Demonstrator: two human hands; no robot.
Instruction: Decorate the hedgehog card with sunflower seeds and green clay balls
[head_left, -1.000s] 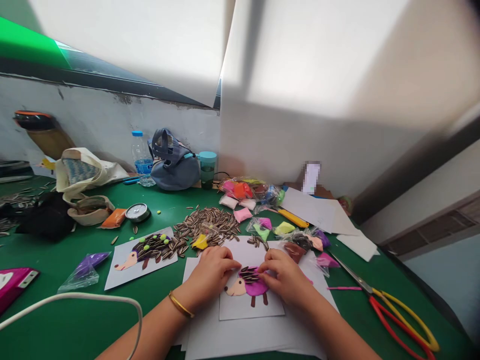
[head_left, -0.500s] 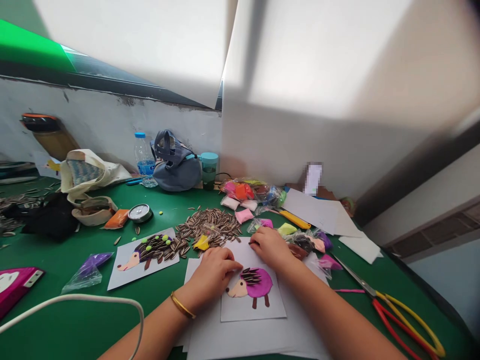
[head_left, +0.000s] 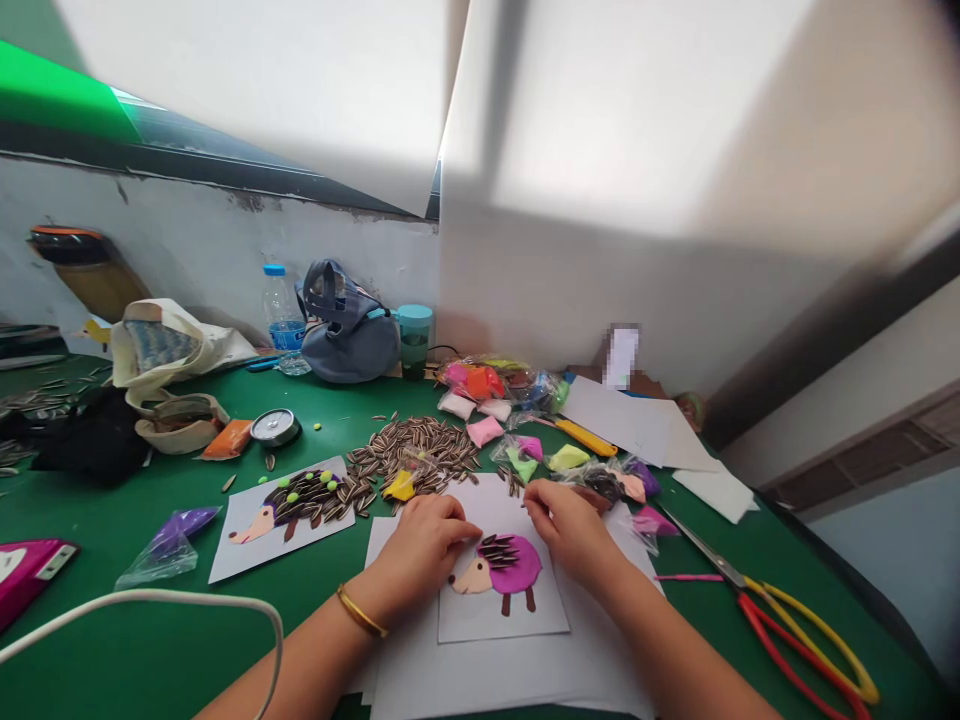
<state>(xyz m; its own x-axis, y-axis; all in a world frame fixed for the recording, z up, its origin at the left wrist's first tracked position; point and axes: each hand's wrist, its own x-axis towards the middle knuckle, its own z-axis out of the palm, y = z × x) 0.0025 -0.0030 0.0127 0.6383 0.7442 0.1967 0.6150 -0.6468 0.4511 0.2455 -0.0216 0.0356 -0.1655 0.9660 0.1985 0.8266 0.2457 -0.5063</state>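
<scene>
A white card [head_left: 480,622] lies on white paper sheets, bearing a clay hedgehog [head_left: 525,565] with a purple body, tan face and brown legs. Dark striped seeds cover the front part of its back. My left hand [head_left: 429,540] rests at the card's upper left edge, fingers bent together, its fingertips just above the hedgehog's head; whether it holds anything is hidden. At the card's upper right, my right hand [head_left: 562,525] is pinched on something small at its fingertips, too small to make out. Behind both hands is a seed pile [head_left: 420,445].
A second hedgehog card [head_left: 289,515] lies left. Scissors [head_left: 742,580] and a yellow cutter [head_left: 585,436] are at the right. Clay packets [head_left: 486,430], a metal tin [head_left: 275,427], a bag [head_left: 351,345] and a cup [head_left: 415,340] stand behind; a white cable [head_left: 187,597] crosses the left front.
My right hand has moved back from the seeds toward the card, to the right and slightly nearer. My left hand stays in place. The whole view has shifted slightly.
</scene>
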